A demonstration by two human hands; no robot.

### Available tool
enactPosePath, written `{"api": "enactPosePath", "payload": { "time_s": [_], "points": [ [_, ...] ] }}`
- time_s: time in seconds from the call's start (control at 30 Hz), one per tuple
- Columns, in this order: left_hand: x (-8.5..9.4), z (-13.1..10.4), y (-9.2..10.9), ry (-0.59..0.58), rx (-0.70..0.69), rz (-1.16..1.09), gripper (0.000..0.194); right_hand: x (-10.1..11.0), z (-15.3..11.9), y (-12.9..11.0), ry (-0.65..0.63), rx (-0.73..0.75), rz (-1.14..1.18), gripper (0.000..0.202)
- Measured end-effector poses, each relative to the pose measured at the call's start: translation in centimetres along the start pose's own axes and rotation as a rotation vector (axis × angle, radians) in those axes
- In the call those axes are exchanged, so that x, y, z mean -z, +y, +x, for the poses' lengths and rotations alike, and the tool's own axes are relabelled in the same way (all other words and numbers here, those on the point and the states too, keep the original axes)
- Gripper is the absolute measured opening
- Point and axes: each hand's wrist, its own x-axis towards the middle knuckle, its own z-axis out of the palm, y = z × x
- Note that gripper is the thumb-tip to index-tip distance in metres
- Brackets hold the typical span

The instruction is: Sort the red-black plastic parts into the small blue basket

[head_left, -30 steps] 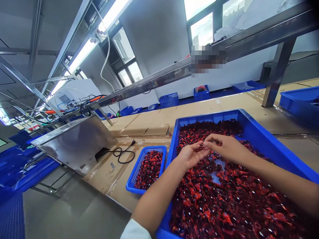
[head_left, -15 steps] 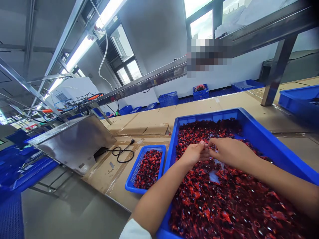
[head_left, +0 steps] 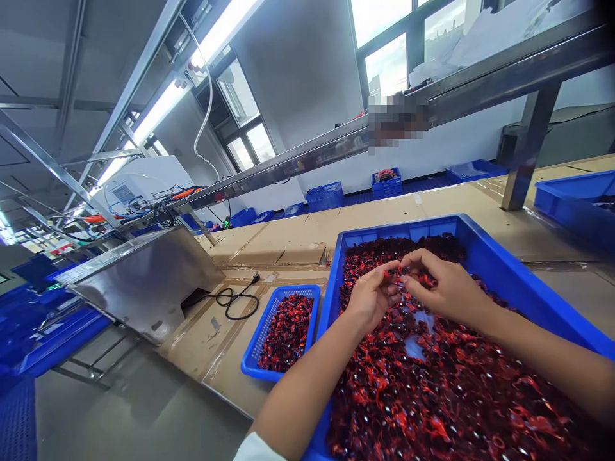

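Note:
My left hand [head_left: 371, 298] and my right hand [head_left: 444, 286] meet fingertip to fingertip above a large blue tray [head_left: 516, 272]. Pinched between them is a small red part [head_left: 394, 274], too small to make out fully. The left fingers curl beneath it; the right thumb and index finger close in from the other side, forming a loop. Below lies a deep layer of glossy dark red ring-like pieces [head_left: 432, 390], with a pale patch of tray bottom showing through. To the left stands a smaller blue perforated basket [head_left: 316, 314], holding similar red pieces.
Cardboard covers the table [head_left: 235, 352]. A black power cord [head_left: 235, 314] runs from a metal housing [head_left: 148, 282] at left. A steel rail on a post [head_left: 526, 150] crosses behind the tray. Another blue bin [head_left: 567, 202] stands at right; a blurred-out person is beyond the rail.
My right thumb and index finger have arched farther apart at the knuckles, and the left fingers have curled. A red part now shows between the fingertips. The view has shifted slightly.

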Motion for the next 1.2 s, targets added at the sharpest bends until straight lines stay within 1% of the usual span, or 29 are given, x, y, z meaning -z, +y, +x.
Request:
{"api": "enactPosePath", "payload": {
  "time_s": [0.07,0.13,0.23,0.33,0.47,0.57,0.7,0.87,0.93,1.03,1.13,1.2],
  "points": [
    [-0.1,0.0,0.1,-0.028,0.004,-0.061,0.069,0.2,-0.2,-0.4,0.041,0.044,0.014,0.014],
    [-0.1,-0.1,0.3,-0.04,0.002,-0.126,0.077,0.3,-0.3,-0.6,0.075,0.08,0.023,0.013],
    [0.0,-0.3,0.6,-0.053,0.0,-0.172,0.076,0.5,-0.3,-0.8,0.098,0.128,0.037,0.012],
    [0.1,-0.5,0.6,-0.085,0.028,-0.181,0.079,0.8,-0.3,-1.3,0.093,0.177,0.059,0.013],
    [0.2,-0.5,0.2,-0.11,0.067,-0.168,0.08,0.7,-0.7,-1.9,0.076,0.202,0.08,0.014],
    [0.0,-0.6,0.0,-0.127,0.08,-0.156,0.081,0.2,-1.2,-1.8,0.086,0.219,0.098,0.015],
    [-0.2,-0.9,0.3,-0.152,0.081,-0.137,0.085,-0.1,-1.8,-1.9,0.087,0.253,0.1,0.02],
    [-0.2,-1.1,0.6,-0.172,0.085,-0.102,0.089,0.1,-1.9,-2.8,0.08,0.304,0.082,0.021],
    [-0.1,-1.1,0.6,-0.178,0.085,-0.085,0.09,0.2,-1.9,-3.1,0.083,0.309,0.072,0.023],
    [0.0,-1.1,0.5,-0.182,0.068,-0.059,0.089,0.2,-1.8,-3.5,0.05,0.303,0.076,0.023],
    [0.1,-1.2,0.4,-0.184,0.041,-0.026,0.087,0.0,-1.9,-3.5,0.028,0.265,0.076,0.019],
    [0.1,-1.2,0.4,-0.18,0.024,-0.002,0.088,-0.3,-2.0,-3.4,0.022,0.242,0.057,0.02]
  ]
}}
